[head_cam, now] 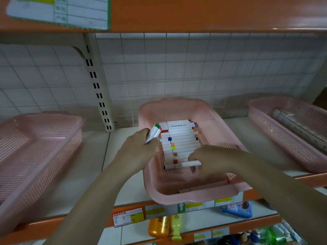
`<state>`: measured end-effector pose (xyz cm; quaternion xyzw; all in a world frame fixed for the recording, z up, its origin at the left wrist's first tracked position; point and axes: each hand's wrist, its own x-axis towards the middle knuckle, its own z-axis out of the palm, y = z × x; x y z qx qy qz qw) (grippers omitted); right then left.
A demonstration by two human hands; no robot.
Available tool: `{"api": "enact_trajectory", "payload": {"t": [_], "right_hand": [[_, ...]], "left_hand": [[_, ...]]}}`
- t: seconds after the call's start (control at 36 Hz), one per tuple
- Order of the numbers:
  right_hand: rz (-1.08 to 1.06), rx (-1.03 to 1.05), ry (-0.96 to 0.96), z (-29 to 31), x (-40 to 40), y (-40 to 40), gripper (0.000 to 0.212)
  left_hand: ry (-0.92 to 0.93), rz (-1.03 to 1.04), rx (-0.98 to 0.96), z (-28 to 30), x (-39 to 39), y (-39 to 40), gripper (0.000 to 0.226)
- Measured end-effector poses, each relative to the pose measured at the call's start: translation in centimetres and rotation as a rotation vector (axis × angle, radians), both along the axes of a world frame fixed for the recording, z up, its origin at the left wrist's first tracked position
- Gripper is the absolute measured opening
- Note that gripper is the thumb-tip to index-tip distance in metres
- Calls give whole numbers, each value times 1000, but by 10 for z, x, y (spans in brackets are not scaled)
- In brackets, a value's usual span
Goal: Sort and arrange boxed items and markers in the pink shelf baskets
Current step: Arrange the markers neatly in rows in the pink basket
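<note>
A white shelf [123, 183] with an orange front edge carries three pink baskets: the left basket [35, 147], the middle basket [191, 195] and the right basket [286, 138], which holds a row of pale boxed items [300, 128] along its far side, too blurred to read. Inside the middle basket a row of white markers [180, 140] with coloured bands lies side by side, running from the back wall toward the front. The left hand [138, 147] sits just beside the basket's left rim, fingers curled round a green-capped marker [153, 133] that tilts up over the row's far left end. The right hand [214, 160] reaches into the basket at the row's near end, its fingertips seemingly pinching a single white marker [192, 163] lying crosswise there. Price labels [128, 217] hang on the shelf edge below.
</note>
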<state>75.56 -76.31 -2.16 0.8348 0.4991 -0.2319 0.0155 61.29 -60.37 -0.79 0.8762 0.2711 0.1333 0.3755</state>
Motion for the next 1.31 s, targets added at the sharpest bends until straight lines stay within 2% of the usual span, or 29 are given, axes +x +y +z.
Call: {"api": "enact_trajectory", "payload": {"t": [0.06, 0.14, 0.31, 0.44, 0.78, 0.94, 1.11, 1.22, 1.31], "right_hand": [[9, -111, 39, -3, -2, -2, 19], [21, -143, 11, -12, -4, -4, 19], [58, -46, -123, -22, -6, 2, 10], [90, 60, -235, -19, -6, 15, 28], [107, 92, -315, -17, -3, 19, 36], [95, 97, -146, -8, -9, 16, 15], [98, 99, -58, -13, -11, 12, 17], [97, 94, -62, -10, -12, 8, 31], [118, 116, -131, -14, -11, 6, 18]], "left_hand": [[0, 0, 4, -1, 0, 1, 20], [1, -10, -16, -1, 0, 0, 19], [5, -20, -22, 1, 0, -2, 19], [11, -20, -29, 0, 0, -3, 18], [15, 2, -40, -2, 0, -2, 18], [14, 4, -36, -2, 1, -3, 20], [9, -5, -29, -2, 0, -4, 19], [5, -8, -27, -2, 0, -3, 19], [4, -9, -26, -2, -1, -4, 19]]}}
